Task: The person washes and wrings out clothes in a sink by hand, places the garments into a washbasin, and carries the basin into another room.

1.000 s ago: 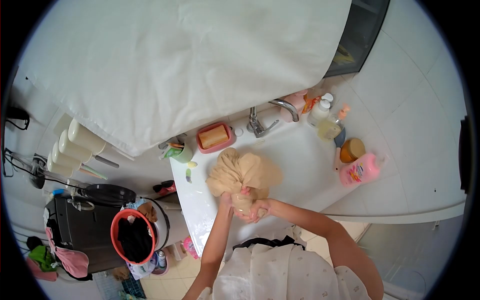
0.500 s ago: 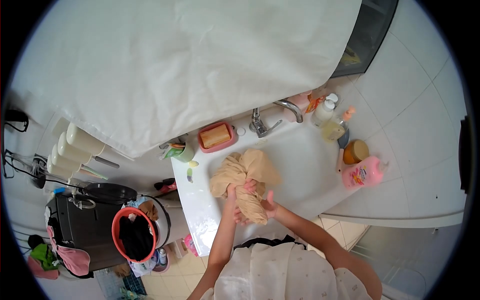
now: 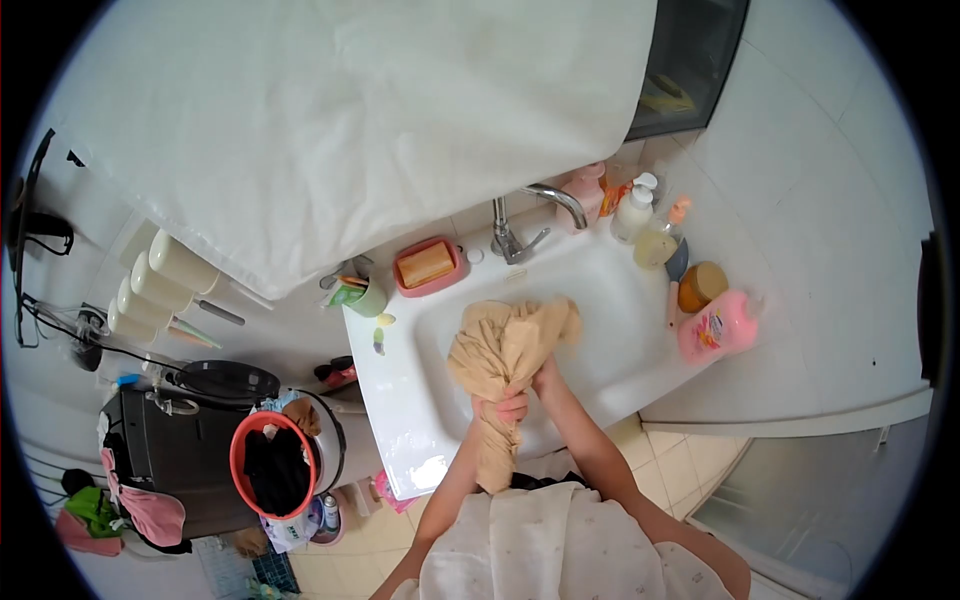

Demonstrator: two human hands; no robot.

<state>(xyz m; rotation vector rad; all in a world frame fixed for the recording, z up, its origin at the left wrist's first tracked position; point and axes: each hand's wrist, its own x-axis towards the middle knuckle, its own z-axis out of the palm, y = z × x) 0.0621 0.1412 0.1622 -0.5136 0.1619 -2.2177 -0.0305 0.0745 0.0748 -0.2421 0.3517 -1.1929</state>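
Observation:
A wet-looking tan cloth (image 3: pixel 495 350) is bunched over the near left part of the white sink (image 3: pixel 640 345). My left hand (image 3: pixel 503 408) is wrapped round the narrow, gathered middle of the cloth, and a twisted tail hangs below it toward my body. My right hand (image 3: pixel 545 373) is beside the upper bunch on its right side; its fingers are mostly hidden behind the cloth, so their hold cannot be made out. Behind the cloth stands the metal faucet (image 3: pixel 508 243).
A pink dish with soap (image 3: pixel 428 267) and a green cup (image 3: pixel 368 298) line the sink's back left edge. Bottles, an amber jar (image 3: pixel 703 286) and a pink bottle (image 3: pixel 718 328) stand at the right. A red bucket (image 3: pixel 237 470) holds dark clothes at lower left.
My left hand has closed round the cloth's middle. My right hand has moved up from the lower end to the upper bunch, and the tail now hangs nearer my body.

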